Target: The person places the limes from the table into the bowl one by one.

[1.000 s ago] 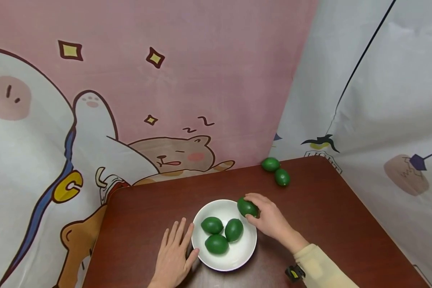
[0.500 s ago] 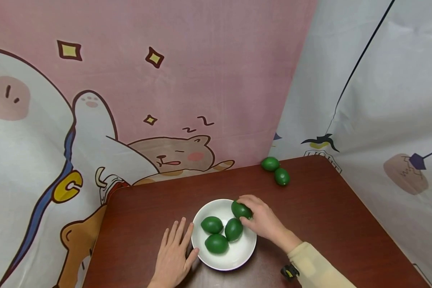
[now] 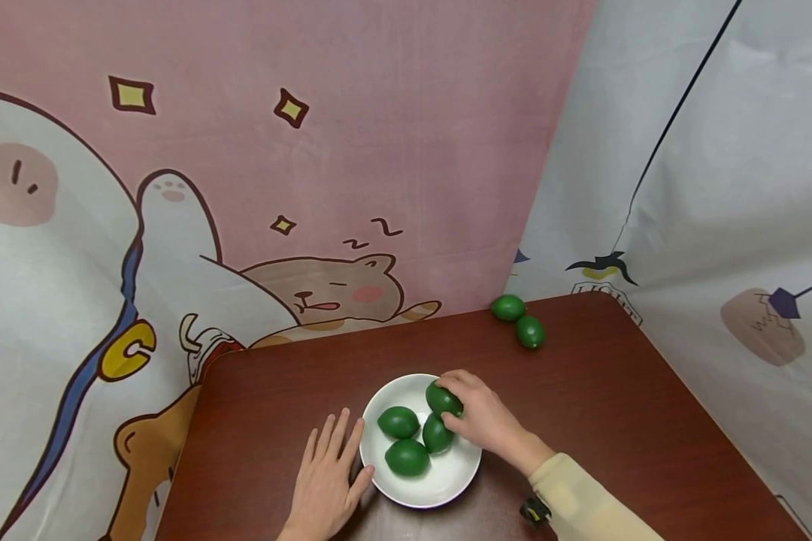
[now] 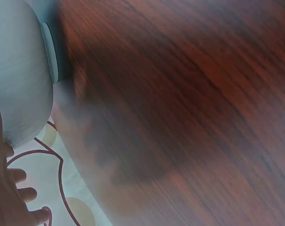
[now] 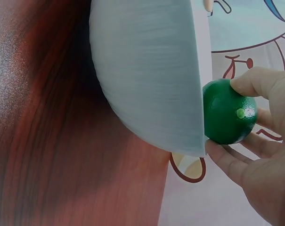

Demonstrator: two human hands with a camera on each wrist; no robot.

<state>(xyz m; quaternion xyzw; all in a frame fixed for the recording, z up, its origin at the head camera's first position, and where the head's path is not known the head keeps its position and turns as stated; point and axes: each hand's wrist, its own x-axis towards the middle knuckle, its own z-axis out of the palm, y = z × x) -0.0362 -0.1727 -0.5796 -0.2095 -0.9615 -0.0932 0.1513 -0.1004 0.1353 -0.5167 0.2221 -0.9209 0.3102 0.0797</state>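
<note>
A white bowl stands near the table's front, with three green limes inside: a left lime, a front lime and a right lime. Over the bowl's back right part, my right hand grips another lime between thumb and fingers. The right wrist view shows this held lime at the bowl's rim, its lower part hidden behind the wall. My left hand lies with straight fingers against the bowl's left side; its fingers show beside the bowl in the left wrist view.
Two more limes, a rear one and a nearer one, lie together at the back right of the brown table. A pink cartoon curtain hangs behind, and a whitish one on the right.
My right hand has carried the lime leftward, from the bowl's right back rim to above the inside, close to the right lime. My left hand has stayed in place.
</note>
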